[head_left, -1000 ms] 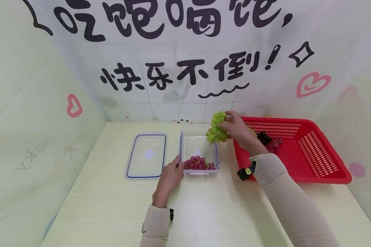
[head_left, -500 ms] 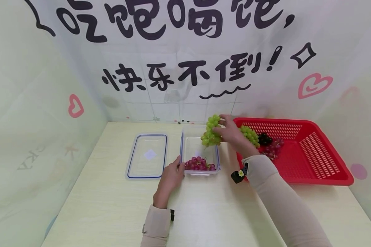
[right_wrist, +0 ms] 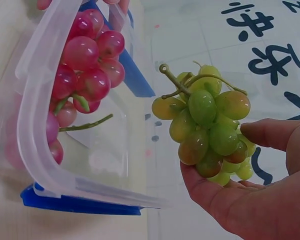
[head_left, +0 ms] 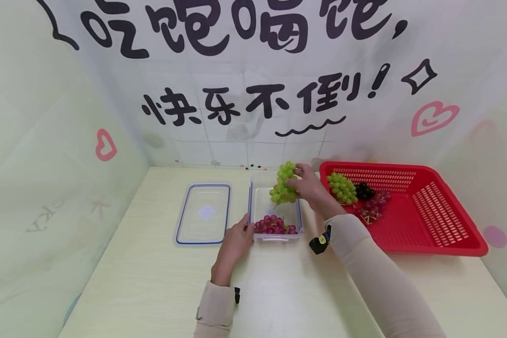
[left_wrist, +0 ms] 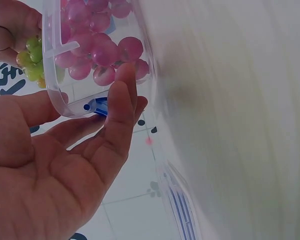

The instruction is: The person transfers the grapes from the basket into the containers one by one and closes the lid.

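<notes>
My right hand (head_left: 314,190) grips a bunch of green grapes (head_left: 284,183) over the back right part of a clear plastic food container (head_left: 259,199). In the right wrist view the stem of this bunch (right_wrist: 205,120) points away from the palm, with thumb and fingers on either side of the grapes. Red grapes (head_left: 274,224) lie along the container's near end. At its left near corner my left hand (head_left: 235,241) holds the wall. The left wrist view has the thumb of that hand (left_wrist: 65,170) at the rim and its fingers against the outer side.
A clear lid with a blue seal (head_left: 204,211) lies flat left of the container. On the right stands a red plastic basket (head_left: 422,225) with another green bunch (head_left: 342,188), dark grapes (head_left: 365,191) and more red grapes (head_left: 376,204). A printed cloth wall backs the table.
My right hand has carried the green grapes leftward and slightly down, from the container's right side to over it. The left hand stays at the container's corner.
</notes>
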`<state>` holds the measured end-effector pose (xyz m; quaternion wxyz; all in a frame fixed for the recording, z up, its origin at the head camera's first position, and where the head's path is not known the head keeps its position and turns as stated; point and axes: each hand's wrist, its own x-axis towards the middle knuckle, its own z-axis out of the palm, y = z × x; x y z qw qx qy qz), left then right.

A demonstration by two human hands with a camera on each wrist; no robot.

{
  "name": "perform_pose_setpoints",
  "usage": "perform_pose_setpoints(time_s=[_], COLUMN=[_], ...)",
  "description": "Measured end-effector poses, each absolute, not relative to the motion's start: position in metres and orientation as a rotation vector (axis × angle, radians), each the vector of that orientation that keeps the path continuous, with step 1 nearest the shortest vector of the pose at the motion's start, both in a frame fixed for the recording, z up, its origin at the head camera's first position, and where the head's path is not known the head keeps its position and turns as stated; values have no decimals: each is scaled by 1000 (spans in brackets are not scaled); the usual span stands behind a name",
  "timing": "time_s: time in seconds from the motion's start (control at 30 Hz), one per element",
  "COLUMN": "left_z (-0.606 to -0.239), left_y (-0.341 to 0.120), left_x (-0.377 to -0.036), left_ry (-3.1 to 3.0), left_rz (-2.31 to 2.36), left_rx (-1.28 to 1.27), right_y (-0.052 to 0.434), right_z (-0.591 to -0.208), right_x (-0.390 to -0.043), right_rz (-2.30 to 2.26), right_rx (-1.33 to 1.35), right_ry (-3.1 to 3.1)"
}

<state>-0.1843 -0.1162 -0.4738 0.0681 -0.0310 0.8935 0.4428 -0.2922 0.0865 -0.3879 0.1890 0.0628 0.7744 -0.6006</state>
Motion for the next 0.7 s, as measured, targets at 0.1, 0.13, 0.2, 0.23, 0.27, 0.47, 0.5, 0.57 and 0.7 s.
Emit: perform_pose_setpoints(time_s=[0.1, 0.13, 0.2, 0.23, 0.27, 0.47, 0.5, 0.57, 0.7], left_z=[-474, -474, -474, -474, -474, -474, -474, -474, -474], left_y=[-116, -116, -115, -115, -115, -114, -114, -114, -115], left_x=[-184, -184, -184, -184, -184, -185, -185, -185, -185], left_ry=[2691, 2692, 2687, 2686, 2684, 2687, 2688, 2683, 2672], left_rz=[1333, 1329, 1325, 1323, 1320, 1315, 1312, 1313, 1316], left_rx=[-89, -91, -98, -103, -106, -110, -108, -116, -132], right_y=[84, 83, 82, 81, 81, 78, 78, 76, 72], right_z=[-392, -393, -396, -397, -397, -403, -405, -407, -413], right_x=[-292, -292, -293, -293, -293, -292, -292, -292, -292], right_rz=[-1714, -1718, -1718, -1719, -1713, -1694, -1692, -1680, -1663], right_rx=[174, 170, 169, 169, 172, 161, 155, 142, 119], right_ry=[2156, 2151, 2147, 2145, 2146, 2137, 2137, 2142, 2156])
